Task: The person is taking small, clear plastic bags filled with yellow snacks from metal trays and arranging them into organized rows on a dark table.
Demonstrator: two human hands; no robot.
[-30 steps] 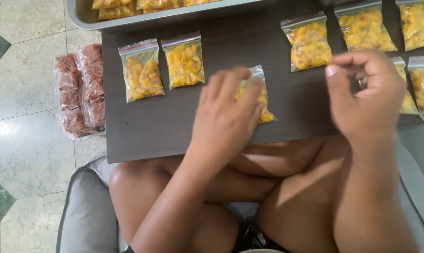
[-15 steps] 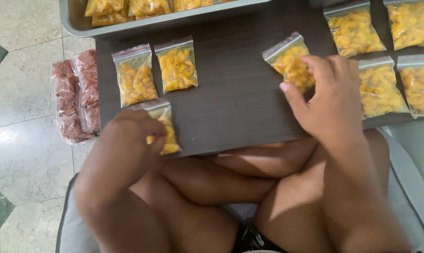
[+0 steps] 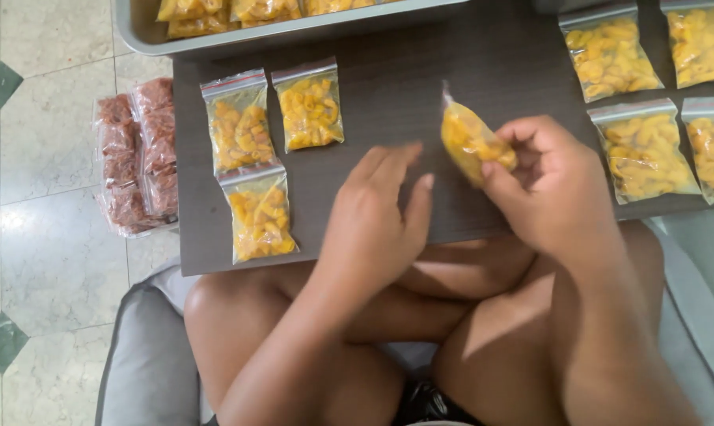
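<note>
My right hand (image 3: pixel 558 185) holds a small clear bag of yellow snack pieces (image 3: pixel 469 142) by its lower end, tilted above the dark board (image 3: pixel 443 67). My left hand (image 3: pixel 376 217) hovers flat over the board just left of that bag, fingers together, holding nothing. Three similar filled bags lie at the board's left: two side by side (image 3: pixel 238 122) (image 3: pixel 309 104) and one below them (image 3: pixel 260 213). Several more filled bags (image 3: pixel 645 150) lie at the right end.
A metal tray (image 3: pixel 294 31) with more yellow bags stands past the board. Bags of reddish-brown snacks (image 3: pixel 136 154) lie on the tiled floor to the left. My crossed bare legs and a grey cushion (image 3: pixel 148 359) are under the board.
My left hand set its bag down at the board's left and moved back toward the middle. My right hand lifted a bag from the right and brought it to the centre.
</note>
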